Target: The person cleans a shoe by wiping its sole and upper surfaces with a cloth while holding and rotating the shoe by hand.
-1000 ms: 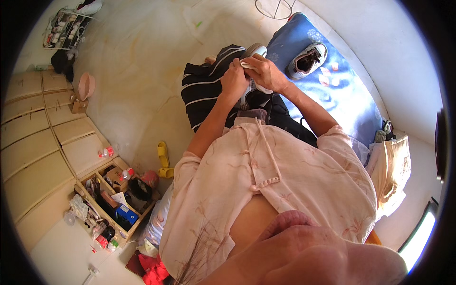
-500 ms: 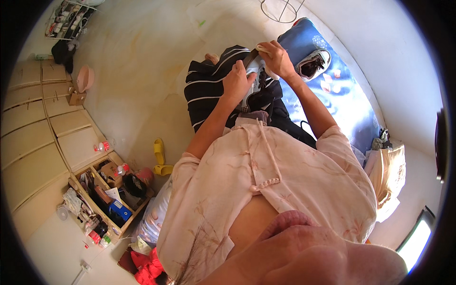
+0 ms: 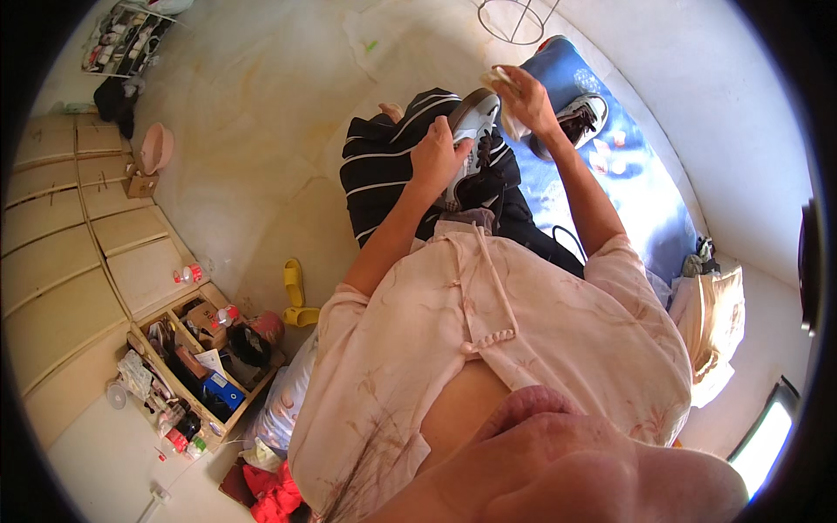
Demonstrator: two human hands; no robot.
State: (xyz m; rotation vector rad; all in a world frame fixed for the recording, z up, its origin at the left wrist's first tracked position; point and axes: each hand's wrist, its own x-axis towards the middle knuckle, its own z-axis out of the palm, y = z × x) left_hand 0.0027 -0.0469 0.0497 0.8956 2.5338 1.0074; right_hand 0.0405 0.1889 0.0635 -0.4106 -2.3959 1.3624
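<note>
A white and grey sneaker [image 3: 477, 118] with dark laces lies over my lap, toe pointing away from me. My left hand [image 3: 438, 157] is closed round its left side, the thumb across the upper. Just right of the toe, my right hand [image 3: 527, 100] grips a cream cloth [image 3: 513, 128], which hangs loosely from the fingers, apart from the sneaker. Black trousers with white stripes [image 3: 375, 166] are under the sneaker. A similar sneaker [image 3: 580, 124] rests on the blue patterned bedding [image 3: 558, 70] to the right, partly hidden behind my right wrist.
At the lower left, an open drawer [image 3: 235, 417] holds boxes and small items beside pale cabinets [image 3: 65, 253]. Yellow slippers [image 3: 294, 281] lie on the floor. A round wire stand [image 3: 514, 39] is at the far edge, and a pink basin [image 3: 157, 148] stands left.
My right hand has drawn the cloth off the sneaker's toe and shifted slightly right, uncovering the toe. The left hand keeps its hold on the sneaker.
</note>
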